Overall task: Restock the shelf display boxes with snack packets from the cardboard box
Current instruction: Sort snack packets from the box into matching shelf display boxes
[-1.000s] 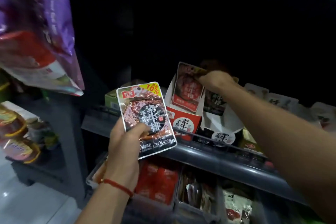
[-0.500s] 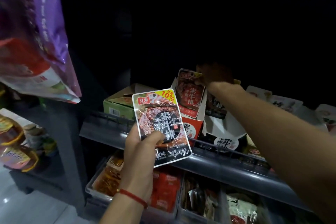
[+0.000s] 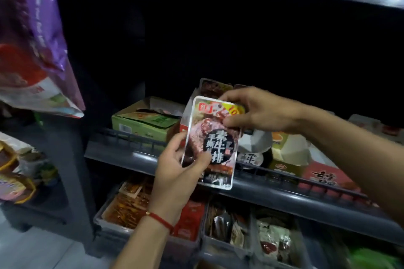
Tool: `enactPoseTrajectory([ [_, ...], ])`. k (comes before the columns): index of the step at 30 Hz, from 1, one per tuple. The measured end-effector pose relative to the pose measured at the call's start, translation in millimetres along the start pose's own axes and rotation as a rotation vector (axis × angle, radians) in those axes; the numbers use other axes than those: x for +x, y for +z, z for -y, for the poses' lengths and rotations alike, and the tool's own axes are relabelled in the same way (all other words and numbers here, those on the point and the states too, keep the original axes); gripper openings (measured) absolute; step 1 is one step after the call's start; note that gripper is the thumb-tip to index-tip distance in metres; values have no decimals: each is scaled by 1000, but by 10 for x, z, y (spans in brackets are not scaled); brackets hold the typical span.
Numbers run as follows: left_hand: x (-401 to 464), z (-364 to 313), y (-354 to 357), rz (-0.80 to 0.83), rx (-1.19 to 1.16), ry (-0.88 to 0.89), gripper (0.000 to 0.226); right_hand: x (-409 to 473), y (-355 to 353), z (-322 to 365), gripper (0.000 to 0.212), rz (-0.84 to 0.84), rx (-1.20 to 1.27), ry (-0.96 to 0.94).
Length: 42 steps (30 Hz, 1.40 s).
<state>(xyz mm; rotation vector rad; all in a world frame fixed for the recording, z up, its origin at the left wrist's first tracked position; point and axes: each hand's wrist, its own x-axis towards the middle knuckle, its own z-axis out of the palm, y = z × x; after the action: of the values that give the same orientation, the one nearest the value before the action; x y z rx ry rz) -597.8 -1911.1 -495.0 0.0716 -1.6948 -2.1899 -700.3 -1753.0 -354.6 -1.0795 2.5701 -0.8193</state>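
- Snack packet: silver-edged, dark round label with white characters, yellow corner flash at top right. Held upright in front of the shelf rail, between both my hands.
- My left hand: grips the packet's lower left part, thumb across its front, fingers curled behind. Red string bracelet on the wrist.
- My right hand: pinches the packet's top right corner, thumb on the front, fingers behind.
- Red display box: directly behind the held packet, on the middle shelf; one more packet stands up out of its top.
- Green box: left of the red box, same shelf, lid flaps open.
- White box and further cartons: right of the red box, same shelf; contents too dark to tell.
- Lower bins: near, under the shelf, holding assorted packets in red, orange and silver.
- Purple bag: hanging at far left, upper corner.
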Motion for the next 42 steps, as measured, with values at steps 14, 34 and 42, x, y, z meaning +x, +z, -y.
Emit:
enactPoseTrajectory([
  [14,-75,137,185,-139,242,173,32,-40,-675,-685,33,-719,-281,388],
  [34,52,173,168,-128,238,162,32,627,-284,-894,31,-643,-920,472],
  [42,-9,188,181,-110,294,162,32,448,-255,-879,36,-641,-981,340],
])
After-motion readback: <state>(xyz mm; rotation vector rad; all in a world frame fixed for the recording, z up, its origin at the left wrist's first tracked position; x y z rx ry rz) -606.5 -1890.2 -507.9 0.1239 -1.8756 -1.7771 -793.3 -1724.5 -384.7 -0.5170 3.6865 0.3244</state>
